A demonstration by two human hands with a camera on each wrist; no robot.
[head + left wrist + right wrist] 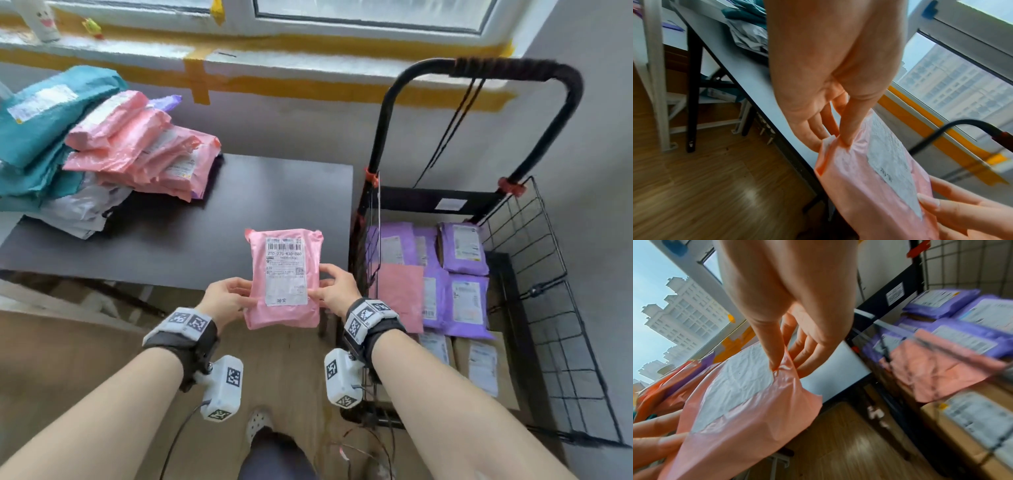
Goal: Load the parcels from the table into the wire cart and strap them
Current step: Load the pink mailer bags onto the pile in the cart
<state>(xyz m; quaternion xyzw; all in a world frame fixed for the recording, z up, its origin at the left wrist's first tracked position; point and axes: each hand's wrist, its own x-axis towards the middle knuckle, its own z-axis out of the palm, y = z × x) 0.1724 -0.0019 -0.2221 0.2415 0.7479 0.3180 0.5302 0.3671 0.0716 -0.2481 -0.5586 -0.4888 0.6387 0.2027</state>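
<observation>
Head view: both sets of fingers (247, 297) pinch the pink parcel (284, 277) by its side edges, left hand (227, 298) and right hand (337, 289) opposite, thumbs on the label face. Parcel hangs in air over the surface (205, 219) edge, near the cart (534, 274). Risk, in my judgement: the slick film could slip from such shallow edge grips during transfer. It could also catch the cart's wire side or slide off the purple parcels (459, 270) already loaded.

Pink plastic mailer parcel (284, 277): glossy, crinkled film; white paper label, matt, creased. Dark desk (212, 219): smooth, matt. Black wire cart (534, 260): metal mesh. Wood-look floor (705, 186): glossy.
</observation>
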